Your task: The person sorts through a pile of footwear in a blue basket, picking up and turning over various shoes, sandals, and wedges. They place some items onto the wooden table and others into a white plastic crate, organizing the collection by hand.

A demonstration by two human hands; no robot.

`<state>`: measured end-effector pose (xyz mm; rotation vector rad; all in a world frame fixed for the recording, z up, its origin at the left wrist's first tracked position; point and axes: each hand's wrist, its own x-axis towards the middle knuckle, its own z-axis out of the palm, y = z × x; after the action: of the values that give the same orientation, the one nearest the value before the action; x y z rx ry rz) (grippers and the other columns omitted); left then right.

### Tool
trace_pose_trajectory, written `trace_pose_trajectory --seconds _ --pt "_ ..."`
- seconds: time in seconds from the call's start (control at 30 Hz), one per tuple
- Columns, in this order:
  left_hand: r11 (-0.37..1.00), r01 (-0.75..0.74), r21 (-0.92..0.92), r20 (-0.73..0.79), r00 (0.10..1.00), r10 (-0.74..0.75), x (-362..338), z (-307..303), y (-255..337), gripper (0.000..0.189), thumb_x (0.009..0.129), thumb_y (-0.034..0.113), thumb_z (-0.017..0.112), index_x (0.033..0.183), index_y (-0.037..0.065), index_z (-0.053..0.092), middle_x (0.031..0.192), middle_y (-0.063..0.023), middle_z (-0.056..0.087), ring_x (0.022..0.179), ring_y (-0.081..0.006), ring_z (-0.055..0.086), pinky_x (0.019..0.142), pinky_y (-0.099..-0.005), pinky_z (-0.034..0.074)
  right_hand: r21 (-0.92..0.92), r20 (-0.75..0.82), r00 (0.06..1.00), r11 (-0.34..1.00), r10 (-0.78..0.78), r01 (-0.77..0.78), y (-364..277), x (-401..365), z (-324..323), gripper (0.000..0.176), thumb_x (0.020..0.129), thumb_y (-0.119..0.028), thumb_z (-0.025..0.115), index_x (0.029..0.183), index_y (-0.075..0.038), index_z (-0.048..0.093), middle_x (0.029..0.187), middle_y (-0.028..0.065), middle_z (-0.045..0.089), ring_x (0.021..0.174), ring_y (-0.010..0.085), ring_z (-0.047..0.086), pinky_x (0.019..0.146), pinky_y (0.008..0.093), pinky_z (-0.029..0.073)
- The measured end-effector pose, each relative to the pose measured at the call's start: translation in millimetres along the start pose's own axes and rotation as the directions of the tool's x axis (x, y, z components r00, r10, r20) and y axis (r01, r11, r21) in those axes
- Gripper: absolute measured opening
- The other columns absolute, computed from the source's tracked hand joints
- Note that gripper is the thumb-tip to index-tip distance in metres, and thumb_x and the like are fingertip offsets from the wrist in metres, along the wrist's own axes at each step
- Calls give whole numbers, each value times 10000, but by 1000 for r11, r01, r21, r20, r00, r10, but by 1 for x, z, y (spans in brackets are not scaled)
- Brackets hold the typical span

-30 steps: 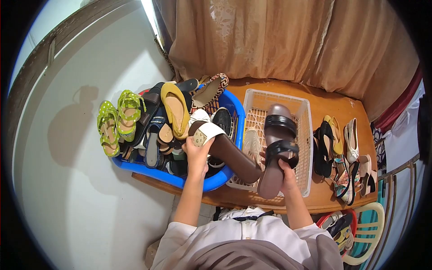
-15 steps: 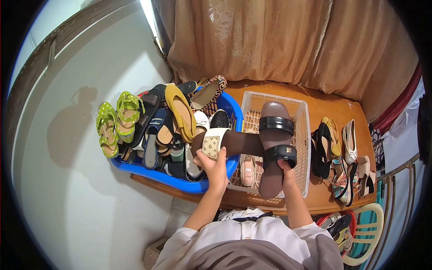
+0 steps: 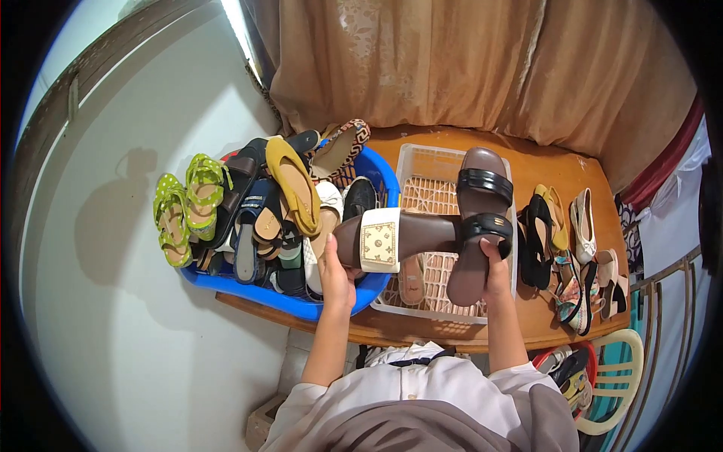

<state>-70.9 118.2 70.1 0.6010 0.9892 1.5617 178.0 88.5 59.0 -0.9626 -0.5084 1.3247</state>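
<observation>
My left hand (image 3: 337,277) grips one end of a brown slide sandal (image 3: 380,239) with a wide cream strap and a patterned square patch. My right hand (image 3: 495,273) is closed on a second brown slide sandal (image 3: 484,197), held upright with two black straps across it. The cream-strap sandal lies sideways, its other end meeting or overlapping the black-strap one. Both are held above a clear plastic basket (image 3: 452,318), where a pale pink shoe (image 3: 411,280) shows partly beneath them.
A blue tub (image 3: 297,307) at left is heaped with shoes, among them green polka-dot sandals (image 3: 202,200) and yellow flats (image 3: 294,184). Several more shoes, including a white flat (image 3: 584,226), line the wooden table (image 3: 557,162) at right. A red container (image 3: 590,354) of shoes sits near a chair (image 3: 633,384).
The cream-strap sandal has moved right, its patch now turned more toward me. My left hand has shifted from the strap to the sandal's end. The black-strap sandal has moved right and slightly up.
</observation>
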Motion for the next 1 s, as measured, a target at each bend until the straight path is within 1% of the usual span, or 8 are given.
trace_pose_trajectory --seconds 0.1,0.17,0.27,0.4,0.53,0.67,0.83,1.0 --pt "999 -13 33 -45 999 14 1 -3 -9 428 943 356 427 1083 -36 526 946 -121 623 759 -167 650 568 -267 571 -195 -62 948 935 -312 295 4 7 -3 411 821 -211 643 1157 -30 490 1060 57 560 954 150 538 861 272 409" --pt "999 -40 22 -73 996 41 0 -1 -9 424 945 354 422 1075 -36 527 940 -122 625 763 -172 651 579 -276 573 -310 -74 811 787 -580 534 2 14 -1 364 841 -174 625 1140 -10 498 1084 62 554 996 147 517 904 269 369" --pt "998 -40 -38 -99 994 36 0 -1 -7 410 943 355 425 1054 -24 534 934 -122 626 766 -178 652 590 -286 577 -366 -110 800 772 -590 519 -3 12 -11 392 845 -226 617 1154 -25 485 1077 57 548 966 149 531 871 293 415" --pt "995 -26 -96 -117 993 15 -3 2 -4 372 936 345 451 1035 -1 543 904 -100 634 754 -162 652 549 -262 565 -409 -70 820 766 -568 496 -31 -4 11 423 771 -118 699 1125 -17 490 1057 54 561 982 156 534 884 303 418" --pt "995 -33 -92 -83 996 25 -3 -1 -7 327 933 318 468 1010 12 556 874 -76 639 706 -134 645 526 -248 555 -239 11 831 806 -555 542 -34 1 21 574 677 -191 798 1127 -39 476 1063 63 552 998 147 522 852 291 432" --pt "995 -94 -17 -18 995 93 -5 -6 -13 327 941 294 456 1021 -7 555 875 -84 636 699 -133 641 542 -256 560 -32 -74 919 922 -388 387 -29 1 46 681 705 -189 783 1231 -101 359 1127 70 484 1015 169 512 808 258 454" --pt "987 -156 21 44 987 155 -5 -11 -18 347 949 277 439 1054 -39 538 915 -104 620 734 -155 638 581 -278 570 -70 -87 855 859 -512 507 1 12 61 850 772 -169 725 1337 -120 92 1187 83 411 1086 177 448 908 296 390" --pt "988 -153 24 18 988 152 -5 -10 -17 350 952 269 433 1064 -47 531 944 -110 614 757 -160 636 587 -283 571 -5 -43 934 935 -354 354 44 9 67 859 781 -141 711 1348 -114 66 1247 92 368 1125 186 405 974 324 312"
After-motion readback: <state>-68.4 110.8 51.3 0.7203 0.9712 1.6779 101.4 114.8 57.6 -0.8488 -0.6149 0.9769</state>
